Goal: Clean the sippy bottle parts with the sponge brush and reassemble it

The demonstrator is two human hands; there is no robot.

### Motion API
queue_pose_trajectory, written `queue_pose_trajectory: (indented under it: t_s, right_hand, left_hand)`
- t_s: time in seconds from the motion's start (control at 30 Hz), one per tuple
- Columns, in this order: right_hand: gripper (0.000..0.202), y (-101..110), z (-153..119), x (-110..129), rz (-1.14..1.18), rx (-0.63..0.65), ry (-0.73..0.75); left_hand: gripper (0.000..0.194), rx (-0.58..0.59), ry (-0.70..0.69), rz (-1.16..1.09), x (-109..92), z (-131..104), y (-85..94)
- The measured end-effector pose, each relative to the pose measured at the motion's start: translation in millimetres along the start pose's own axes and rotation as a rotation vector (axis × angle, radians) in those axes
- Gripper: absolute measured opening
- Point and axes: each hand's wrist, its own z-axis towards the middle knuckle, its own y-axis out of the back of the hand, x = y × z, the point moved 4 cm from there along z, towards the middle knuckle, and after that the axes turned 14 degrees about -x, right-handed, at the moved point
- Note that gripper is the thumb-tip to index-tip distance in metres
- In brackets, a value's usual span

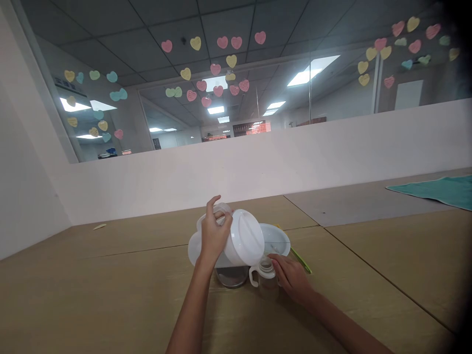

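My left hand [216, 231] is closed around a white plastic jug with a round lid [247, 238], which is tilted to the right. Below its lower edge stands a small clear bottle [268, 282] with a white collar and a white side handle, its mouth uncovered. At the bottle's right side my right hand [291, 276] is closed, with fingertips by the rim; part of its grip is hidden. Just behind them sits a whitish bowl [282, 238]. A dark grey round object [232, 278] rests under the jug, mostly covered by it.
To the right of the bowl lies a thin green stick-like item [300, 260]. A teal cloth [442, 191] is spread at the far right of the wooden table [110, 295]. A small pale scrap [99, 226] lies at the back left. Behind the table rises a white wall [177, 179] with a window.
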Motion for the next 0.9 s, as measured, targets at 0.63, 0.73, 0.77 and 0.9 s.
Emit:
queue_pose_trajectory:
  t_s: [0.63,0.73,0.77,0.9]
  right_hand:
    - [0.033,3,2,3,0.008,-0.015,0.015]
    - [0.032,0,0,0,0.01,0.005,0.004]
    - [0.032,-1,0,-1,0.011,0.01,0.0]
    - [0.031,-2,-2,-3,0.022,0.017,0.003]
  left_hand:
    - [0.045,-0.745,0.362,-0.209,97,64,109.6]
    - [0.046,-0.78,0.352,-0.193,104,65,115.9]
    - [0.046,-0.793,0.351,-0.185,107,65,117.3]
    - [0.046,-0.82,0.36,-0.157,123,67,121.7]
